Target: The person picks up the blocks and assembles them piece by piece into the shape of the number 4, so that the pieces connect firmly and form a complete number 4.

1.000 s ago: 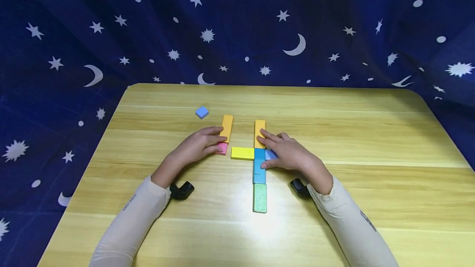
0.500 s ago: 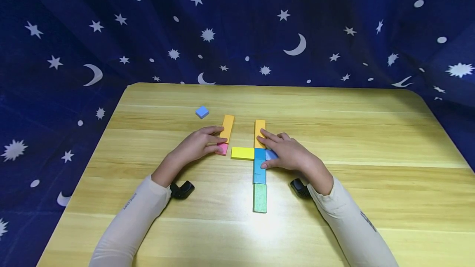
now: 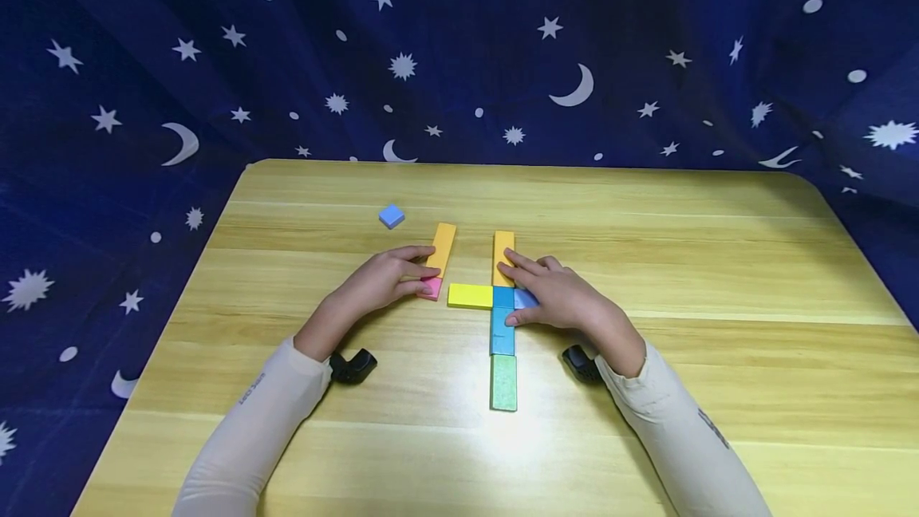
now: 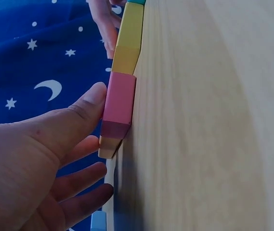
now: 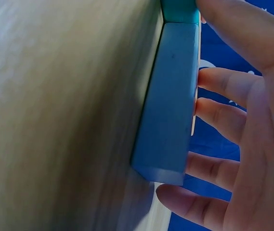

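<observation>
In the head view my left hand (image 3: 380, 282) lies with extended fingers against a tilted orange block (image 3: 443, 247); its thumb rests on a pink block (image 3: 432, 286) at the near end. The left wrist view shows that thumb along the pink block's top edge. My right hand (image 3: 563, 296) spreads over a joined cross of blocks, fingertips on an upright orange block (image 3: 502, 244) and thumb on a light-blue block (image 3: 502, 340). Under its palm a periwinkle block (image 5: 163, 106) is partly covered. A dark-blue square (image 3: 503, 297) forms the centre, with a yellow block (image 3: 470, 296) to its left.
A green block (image 3: 503, 383) continues the column towards the near side. One small blue square (image 3: 391, 216) lies apart at the back left. The wooden table (image 3: 682, 262) meets a dark-blue star-patterned cloth (image 3: 459, 54) behind. Black wrist cameras (image 3: 352, 367) hang close over the tabletop.
The far end of the left orange block has swung slightly to the right, and the pink block has turned a little with it under my left hand. My right hand stays in place.
</observation>
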Demonstrator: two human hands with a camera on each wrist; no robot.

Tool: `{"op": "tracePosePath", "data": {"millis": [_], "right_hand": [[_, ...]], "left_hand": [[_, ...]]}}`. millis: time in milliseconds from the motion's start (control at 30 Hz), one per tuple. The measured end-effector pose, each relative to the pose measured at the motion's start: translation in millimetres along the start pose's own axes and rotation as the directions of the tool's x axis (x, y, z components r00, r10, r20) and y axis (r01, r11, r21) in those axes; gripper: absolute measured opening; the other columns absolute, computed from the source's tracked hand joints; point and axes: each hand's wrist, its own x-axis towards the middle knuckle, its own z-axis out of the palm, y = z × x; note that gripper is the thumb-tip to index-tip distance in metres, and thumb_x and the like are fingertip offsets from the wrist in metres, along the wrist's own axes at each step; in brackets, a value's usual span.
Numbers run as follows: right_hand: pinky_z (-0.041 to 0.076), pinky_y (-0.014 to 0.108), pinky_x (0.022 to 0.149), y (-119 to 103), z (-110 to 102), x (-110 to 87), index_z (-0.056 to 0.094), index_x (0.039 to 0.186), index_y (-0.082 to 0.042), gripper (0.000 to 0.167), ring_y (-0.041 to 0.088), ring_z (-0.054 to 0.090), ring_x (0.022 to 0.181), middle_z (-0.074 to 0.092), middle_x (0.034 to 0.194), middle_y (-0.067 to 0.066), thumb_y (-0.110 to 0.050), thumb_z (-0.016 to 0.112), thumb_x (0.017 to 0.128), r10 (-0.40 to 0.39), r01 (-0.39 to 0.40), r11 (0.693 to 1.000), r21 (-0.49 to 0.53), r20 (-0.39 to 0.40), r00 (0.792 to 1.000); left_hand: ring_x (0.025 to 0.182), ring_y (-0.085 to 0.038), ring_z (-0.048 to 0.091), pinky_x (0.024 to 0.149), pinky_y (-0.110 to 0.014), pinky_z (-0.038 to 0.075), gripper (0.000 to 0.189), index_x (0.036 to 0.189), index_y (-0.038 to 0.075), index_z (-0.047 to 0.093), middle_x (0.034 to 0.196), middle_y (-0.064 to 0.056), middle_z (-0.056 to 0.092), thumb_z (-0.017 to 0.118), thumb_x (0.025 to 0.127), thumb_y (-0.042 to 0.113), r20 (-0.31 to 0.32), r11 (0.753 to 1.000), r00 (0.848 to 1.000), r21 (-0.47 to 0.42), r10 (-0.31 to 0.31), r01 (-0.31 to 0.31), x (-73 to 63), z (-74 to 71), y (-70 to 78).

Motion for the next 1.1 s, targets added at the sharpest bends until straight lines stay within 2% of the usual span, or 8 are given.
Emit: {"op": "tracePosePath", "data": {"millis": [833, 1100], "right_hand": [[0.031, 0.054, 0.101, -2.0, -1.7, 0.0, 0.028, 0.144, -0.016, 0.084, 0.038, 0.03, 0.128, 0.016, 0.153, 0.005, -0.048, 0.066, 0.076, 0.011, -0.011, 1.0, 0.016, 0.004, 1.0], [0.032, 0.053, 0.1, -3.3, -2.2, -1.4, 0.03, 0.144, -0.014, 0.085, 0.036, 0.031, 0.127, 0.018, 0.153, 0.005, -0.046, 0.068, 0.075, -0.003, 0.004, 1.0, 0.009, -0.021, 1.0]], "left_hand": [[0.123, -0.025, 0.048, 0.099, -0.038, 0.041, 0.033, 0.113, 0.014, 0.066, 0.133, -0.009, 0.051, 0.062, 0.085, 0.03, -0.018, 1.0, 1.0, -0.005, 0.001, -0.001, -2.7, 0.6, -0.7], [0.122, -0.026, 0.048, 0.099, -0.038, 0.041, 0.033, 0.113, 0.014, 0.067, 0.133, -0.01, 0.051, 0.063, 0.084, 0.029, -0.023, 1.0, 1.0, -0.006, 0.007, -0.007, -2.2, 1.4, -1.1]]}}
